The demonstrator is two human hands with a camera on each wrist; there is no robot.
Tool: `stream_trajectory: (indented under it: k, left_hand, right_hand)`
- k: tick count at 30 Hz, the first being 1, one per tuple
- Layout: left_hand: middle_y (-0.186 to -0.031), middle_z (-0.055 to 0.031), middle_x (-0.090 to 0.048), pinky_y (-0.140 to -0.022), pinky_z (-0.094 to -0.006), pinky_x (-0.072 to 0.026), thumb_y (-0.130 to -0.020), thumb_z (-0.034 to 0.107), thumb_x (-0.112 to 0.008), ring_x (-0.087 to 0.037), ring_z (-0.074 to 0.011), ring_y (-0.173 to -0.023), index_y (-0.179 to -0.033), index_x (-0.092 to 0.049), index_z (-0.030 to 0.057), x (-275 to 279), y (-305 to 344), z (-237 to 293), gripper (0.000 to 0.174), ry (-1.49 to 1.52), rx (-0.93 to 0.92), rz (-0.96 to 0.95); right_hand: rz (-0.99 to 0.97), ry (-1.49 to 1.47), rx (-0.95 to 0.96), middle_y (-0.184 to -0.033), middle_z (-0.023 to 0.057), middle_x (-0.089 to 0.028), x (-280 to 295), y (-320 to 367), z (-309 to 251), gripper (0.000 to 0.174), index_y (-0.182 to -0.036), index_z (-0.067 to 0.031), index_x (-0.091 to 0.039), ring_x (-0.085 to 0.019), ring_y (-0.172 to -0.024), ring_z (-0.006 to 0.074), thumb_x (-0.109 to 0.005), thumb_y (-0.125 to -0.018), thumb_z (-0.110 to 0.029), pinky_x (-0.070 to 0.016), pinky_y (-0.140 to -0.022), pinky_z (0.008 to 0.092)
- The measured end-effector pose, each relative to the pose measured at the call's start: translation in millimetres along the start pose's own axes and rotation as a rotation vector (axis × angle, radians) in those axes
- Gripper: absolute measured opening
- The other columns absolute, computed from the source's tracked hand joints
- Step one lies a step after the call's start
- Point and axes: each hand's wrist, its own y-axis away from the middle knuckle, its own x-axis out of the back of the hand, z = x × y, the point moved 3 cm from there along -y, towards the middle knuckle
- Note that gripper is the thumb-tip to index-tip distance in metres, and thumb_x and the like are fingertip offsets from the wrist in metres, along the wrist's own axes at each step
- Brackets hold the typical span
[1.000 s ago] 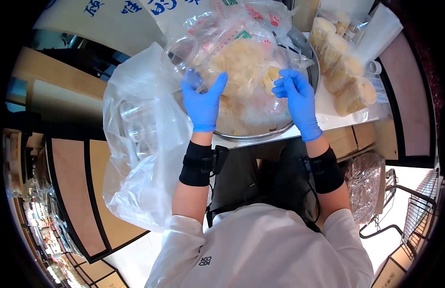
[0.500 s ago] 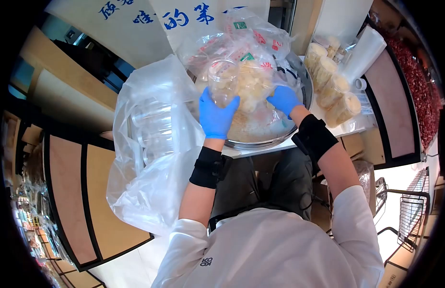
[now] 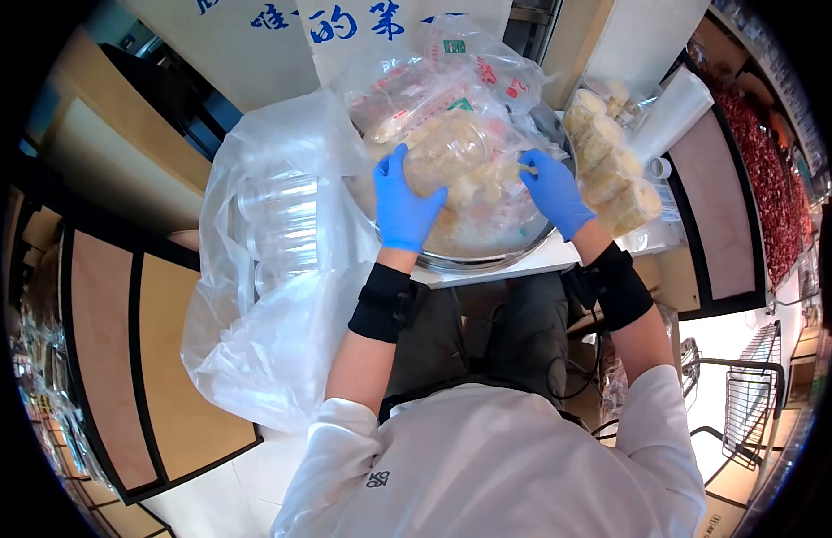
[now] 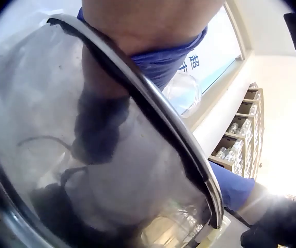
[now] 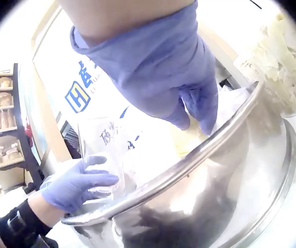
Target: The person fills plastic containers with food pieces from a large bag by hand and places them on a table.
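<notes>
My gloved left hand (image 3: 405, 202) holds a clear plastic jar (image 3: 454, 151), its thumb and fingers on the jar's sides. The jar leans to the right over a wide steel basin (image 5: 189, 201). Inside the basin lies a heap of pale yellow, flaky pieces (image 3: 488, 193) on clear plastic. To the right of the jar, my gloved right hand (image 3: 556, 193) pinches a small pale yellow piece (image 3: 527, 169) between thumb and fingers. In the right wrist view its fingertips reach down behind the basin's rim. The left wrist view mostly shows the basin's shiny outer wall (image 4: 148, 170).
Filled jars (image 3: 629, 204) stand in a row right of the basin, beside a roll of clear bags (image 3: 680, 108). On the left, a large plastic bag (image 3: 255, 359) contains stacked clear jars (image 3: 281, 224). Printed plastic bags (image 3: 434, 76) lie across the basin's far side.
The jar has come from the left to over the heap and now leans right. My right hand dipped to the heap, then drew back slightly with a piece in its fingers. The head view shifted.
</notes>
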Motion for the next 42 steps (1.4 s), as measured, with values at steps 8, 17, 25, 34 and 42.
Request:
stream_trajectory:
  k: [8,17,25,34,42]
  left_hand:
    - [-0.129,-0.0185,-0.043,-0.101,-0.0391,-0.0419,-0.063,0.023,-0.083,-0.047,-0.0338,-0.118,-0.137,-0.042,0.0064,0.6,-0.7,4.1,0.087,-0.069,0.076,-0.045]
    - [-0.133,-0.0183,-0.041,-0.102,-0.039,-0.0418,-0.064,0.021,-0.082,-0.045,-0.0335,-0.122,-0.137,-0.043,0.0095,-2.0,-0.7,1.7,0.083,-0.015,-0.049,-0.06]
    - [-0.135,-0.017,-0.044,-0.102,-0.0391,-0.0416,-0.064,0.012,-0.08,-0.043,-0.033,-0.127,-0.136,-0.046,0.0129,1.3,4.3,15.9,0.08,0.067,-0.174,-0.067]
    - [-0.142,-0.0158,-0.035,-0.104,-0.0395,-0.0425,-0.062,0.002,-0.078,-0.04,-0.0341,-0.13,-0.137,-0.046,0.017,4.5,7.6,21.1,0.083,0.083,-0.211,-0.092]
    - [-0.141,-0.0169,-0.034,-0.1,-0.038,-0.0457,-0.062,-0.001,-0.077,-0.041,-0.0338,-0.129,-0.139,-0.043,0.0129,6.8,5.4,11.4,0.085,0.068,-0.155,0.086]
  right_hand:
    - [-0.121,-0.054,-0.048,-0.089,0.0178,-0.068,20.4,-5.3,-0.3,0.019,-0.103,-0.0058,-0.063,-0.067,-0.081,0.0323,-0.063,-0.086,-0.013,-0.0526,-0.072,0.0396]
    - [0.166,-0.336,-0.063,-0.09,0.0096,-0.069,104.3,13.1,-67.4,0.022,-0.103,-0.0026,-0.067,-0.064,-0.078,0.0128,-0.072,-0.082,-0.007,-0.0525,-0.072,0.0268]
    - [-0.181,-0.313,0.226,-0.09,0.01,-0.069,60.4,12.7,-106.3,0.016,-0.1,-0.0061,-0.069,-0.065,-0.078,0.0249,-0.067,-0.084,-0.008,-0.0509,-0.073,0.0311]
    - [-0.316,-0.221,0.409,-0.106,0.014,-0.068,59.7,11.9,-110.1,0.029,-0.116,-0.0067,-0.065,-0.066,-0.093,0.0294,-0.06,-0.087,-0.006,-0.0514,-0.082,0.0332]
    - [0.026,-0.625,-0.071,-0.097,0.0069,-0.071,44.6,20.4,-39.2,0.021,-0.109,-0.0033,-0.067,-0.066,-0.081,0.0132,-0.064,-0.09,-0.011,-0.0518,-0.074,0.0266]
